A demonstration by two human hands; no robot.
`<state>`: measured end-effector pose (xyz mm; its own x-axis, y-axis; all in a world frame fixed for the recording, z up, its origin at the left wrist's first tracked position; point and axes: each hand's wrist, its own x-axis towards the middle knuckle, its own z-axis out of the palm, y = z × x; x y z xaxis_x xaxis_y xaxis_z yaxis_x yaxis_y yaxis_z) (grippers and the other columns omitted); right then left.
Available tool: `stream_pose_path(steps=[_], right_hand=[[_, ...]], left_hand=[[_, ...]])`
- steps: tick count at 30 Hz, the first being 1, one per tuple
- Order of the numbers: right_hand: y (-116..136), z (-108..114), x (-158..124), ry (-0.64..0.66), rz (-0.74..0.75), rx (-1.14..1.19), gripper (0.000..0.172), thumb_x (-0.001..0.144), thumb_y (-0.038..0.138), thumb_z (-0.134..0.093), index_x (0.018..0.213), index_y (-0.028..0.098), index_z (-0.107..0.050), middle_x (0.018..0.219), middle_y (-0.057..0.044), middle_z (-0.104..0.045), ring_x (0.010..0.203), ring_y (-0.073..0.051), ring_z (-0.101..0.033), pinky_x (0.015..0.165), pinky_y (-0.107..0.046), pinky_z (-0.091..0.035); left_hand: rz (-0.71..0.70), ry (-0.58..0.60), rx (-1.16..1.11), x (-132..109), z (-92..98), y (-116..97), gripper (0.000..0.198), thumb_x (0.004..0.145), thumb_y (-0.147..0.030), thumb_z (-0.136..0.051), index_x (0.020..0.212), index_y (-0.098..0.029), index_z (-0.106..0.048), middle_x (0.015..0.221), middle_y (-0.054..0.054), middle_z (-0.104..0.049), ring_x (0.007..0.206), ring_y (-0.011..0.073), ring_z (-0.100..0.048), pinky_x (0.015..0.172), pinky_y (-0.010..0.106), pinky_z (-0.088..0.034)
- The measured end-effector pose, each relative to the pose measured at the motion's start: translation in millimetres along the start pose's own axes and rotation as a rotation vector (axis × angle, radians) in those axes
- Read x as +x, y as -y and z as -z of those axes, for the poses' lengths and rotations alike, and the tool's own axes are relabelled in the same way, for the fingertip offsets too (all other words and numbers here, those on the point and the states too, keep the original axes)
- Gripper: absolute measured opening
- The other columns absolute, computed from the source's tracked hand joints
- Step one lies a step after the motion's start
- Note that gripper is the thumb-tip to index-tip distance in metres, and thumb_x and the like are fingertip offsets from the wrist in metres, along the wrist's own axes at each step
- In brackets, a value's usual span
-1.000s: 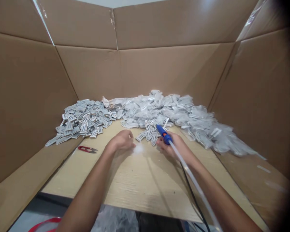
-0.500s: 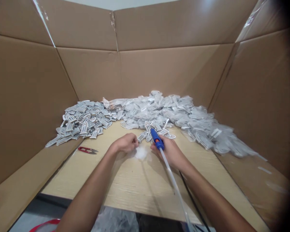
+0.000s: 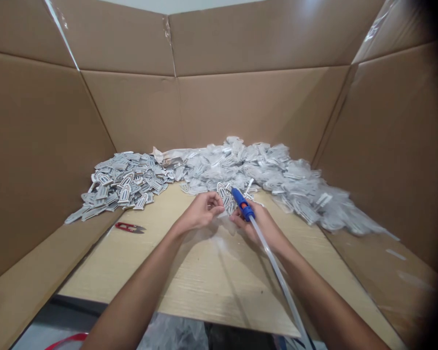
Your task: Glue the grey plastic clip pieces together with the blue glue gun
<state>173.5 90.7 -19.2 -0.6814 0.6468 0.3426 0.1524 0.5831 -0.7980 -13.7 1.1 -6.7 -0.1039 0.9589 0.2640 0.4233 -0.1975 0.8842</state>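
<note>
Blue glue gun (image 3: 243,204), clasped in the right grip (image 3: 257,223); clear film (image 3: 223,215), seemingly pinched by the left grip (image 3: 202,211), between both; arched pieces (image 3: 222,190) just beyond; film-handling apparently in hand, next move likely calling for a steady pinch.

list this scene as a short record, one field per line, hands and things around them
left hand: at thin clear plastic; grip unclear
right hand: holds blue glue gun
glue stick: long, extending from the gun's rear
snips: red-handled, on the table, left
loose pieces: grey heap, back left
bagged pieces: heap along back and right
walls: brown cardboard
</note>
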Motion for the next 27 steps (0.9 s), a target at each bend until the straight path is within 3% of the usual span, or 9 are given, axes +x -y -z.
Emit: stream_pose_path(steps=[3,6,8,10,12,17,22,25,27], right_hand=[[3,5,1,-0.013,0.008,0.020,0.018,0.082,0.035,-0.070,0.084,0.020,-0.060,0.073,-0.001,-0.066,0.064,-0.017,-0.059,0.060,-0.027,-0.044],[8,11,3,-0.056,-0.013,0.142,0.023,0.082,0.041,-0.070,0.084,0.020,-0.058,0.073,-0.001,-0.065,0.061,-0.016,-0.058,0.057,-0.027,-0.045],[12,16,3,-0.094,-0.052,0.224,0.029,0.081,0.046,-0.072,0.087,0.021,-0.058,0.070,-0.001,-0.066,0.055,-0.015,-0.057,0.052,-0.026,-0.044],[16,20,4,-0.133,-0.109,0.278,0.035,0.078,0.049,-0.075,0.091,0.021,-0.059,0.067,0.000,-0.066,0.048,-0.013,-0.053,0.046,-0.025,-0.041],[18,23,4,-0.165,-0.148,0.317,0.040,0.076,0.051,-0.076,0.096,0.020,-0.059,0.064,0.001,-0.066,0.043,-0.011,-0.049,0.043,-0.025,-0.039],[21,24,5,-0.182,-0.151,0.328,0.040,0.077,0.048,-0.073,0.103,0.018,-0.065,0.068,-0.001,-0.069,0.045,-0.011,-0.051,0.042,-0.023,-0.041],[20,17,4,-0.179,-0.140,0.304,0.030,0.082,0.042,-0.068,0.102,0.019,-0.064,0.072,-0.004,-0.073,0.052,-0.014,-0.061,0.047,-0.025,-0.047],[18,12,3,-0.159,-0.107,0.321,0.027,0.083,0.040,-0.069,0.100,0.020,-0.062,0.074,-0.004,-0.074,0.057,-0.017,-0.067,0.054,-0.026,-0.052],[16,9,3,-0.169,-0.091,0.318,0.027,0.083,0.040,-0.069,0.101,0.021,-0.061,0.076,-0.004,-0.075,0.061,-0.018,-0.070,0.058,-0.028,-0.055]], left_hand=[[0.037,-0.063,0.107,-1,4.2,0,0.025,0.090,-0.040,-0.063,0.082,-0.017,-0.060,0.079,0.003,-0.061,0.072,0.0153,-0.056,0.069,0.026,-0.041],[0.132,-0.302,0.375,-3,3.6,9,0.028,0.096,-0.042,-0.052,0.082,-0.019,-0.060,0.080,0.005,-0.063,0.076,0.0190,-0.056,0.072,0.029,-0.040],[0.181,-0.403,0.545,-2,0.2,19,0.022,0.091,-0.040,-0.060,0.089,-0.019,-0.062,0.092,0.009,-0.066,0.092,0.0237,-0.059,0.082,0.031,-0.041],[0.197,-0.387,0.623,-1,-4.1,29,0.022,0.085,-0.038,-0.068,0.093,-0.018,-0.063,0.104,0.013,-0.066,0.108,0.0281,-0.056,0.091,0.034,-0.041],[0.200,-0.338,0.619,1,-7.7,38,0.018,0.083,-0.032,-0.070,0.088,-0.017,-0.063,0.104,0.013,-0.065,0.109,0.0289,-0.055,0.092,0.035,-0.041],[0.193,-0.395,0.347,4,-9.7,36,0.007,0.081,-0.017,-0.064,0.088,-0.017,-0.064,0.088,0.005,-0.066,0.084,0.0189,-0.059,0.077,0.028,-0.043],[0.296,-0.429,-0.189,8,-14.5,12,0.018,0.071,-0.024,-0.077,0.077,-0.017,-0.061,0.067,-0.001,-0.062,0.062,0.0138,-0.059,0.061,0.025,-0.044],[0.242,-0.368,-0.526,9,-24.3,3,0.033,0.063,-0.021,-0.083,0.067,-0.018,-0.050,0.064,-0.003,-0.060,0.062,0.0129,-0.063,0.069,0.029,-0.052],[0.197,-0.286,-0.614,9,-30.7,2,0.036,0.060,-0.020,-0.086,0.069,-0.017,-0.051,0.067,-0.002,-0.063,0.065,0.0128,-0.065,0.073,0.029,-0.053]])
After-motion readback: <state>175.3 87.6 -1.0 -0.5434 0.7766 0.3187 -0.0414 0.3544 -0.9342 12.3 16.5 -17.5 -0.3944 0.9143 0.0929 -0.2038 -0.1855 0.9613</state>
